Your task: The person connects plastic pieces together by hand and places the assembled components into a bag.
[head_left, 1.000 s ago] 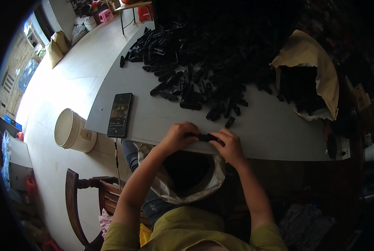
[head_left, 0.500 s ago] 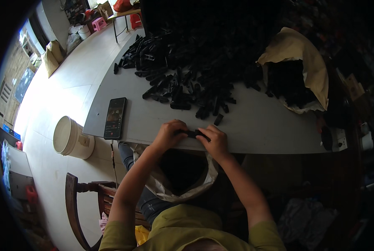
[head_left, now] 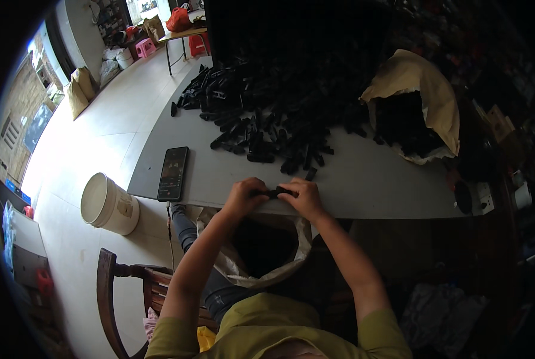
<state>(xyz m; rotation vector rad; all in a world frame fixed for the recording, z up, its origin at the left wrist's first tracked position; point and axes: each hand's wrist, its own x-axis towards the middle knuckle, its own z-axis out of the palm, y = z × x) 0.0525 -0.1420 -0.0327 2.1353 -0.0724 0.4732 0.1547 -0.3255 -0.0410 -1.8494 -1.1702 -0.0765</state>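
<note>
Left hand [head_left: 244,197], right hand [head_left: 303,198] close together over table [head_left: 381,182], both gripping black piece [head_left: 272,194].

Apparent informal workshop; black parts [head_left: 267,110] heaped on grey table [head_left: 375,182]. Household furnishings noted: wooden chair [head_left: 105,287]; pink stool [head_left: 145,48].

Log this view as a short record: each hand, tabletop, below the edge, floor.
Left hand: gripping one end of a small black piece
Right hand: gripping its other end
Grey tabletop: heap of black pieces, smartphone at left, open brown bag at right
Below edge: open pale sack, dark inside
Floor, left: off-white bucket
</note>
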